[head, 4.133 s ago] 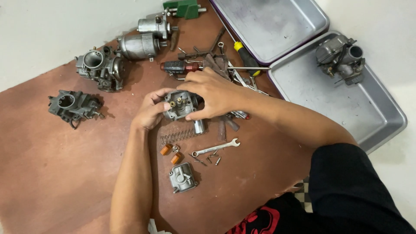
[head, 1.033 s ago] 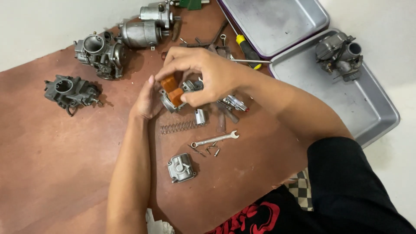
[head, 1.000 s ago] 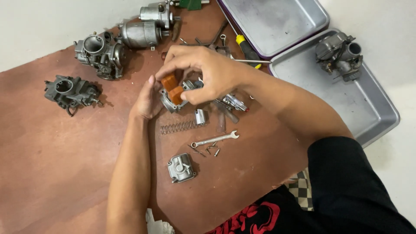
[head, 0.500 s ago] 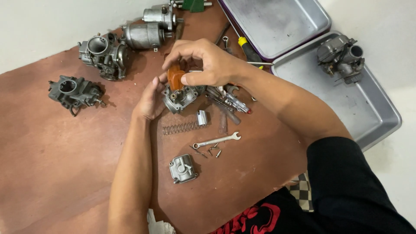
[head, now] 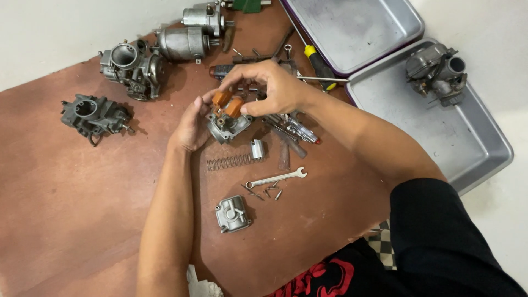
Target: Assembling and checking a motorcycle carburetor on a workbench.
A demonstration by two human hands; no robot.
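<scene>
Two hands meet over the middle of the brown bench point(head: 66, 209): the left hand point(head: 192, 124) cups the grey carburettor body point(head: 228, 124) from the side, fingers curled round it, while the right hand point(head: 275, 88) arches over the top, thumb and fingertips pinching the orange float point(head: 228, 103) that sits on it. Just below them lie a coil spring point(head: 228, 162), a small wrench point(head: 275, 178) and a loose metal bowl cover point(head: 232, 213), and off to the right two steel trays point(head: 467, 148) sit side by side, one carrying another carburettor point(head: 437, 69).
</scene>
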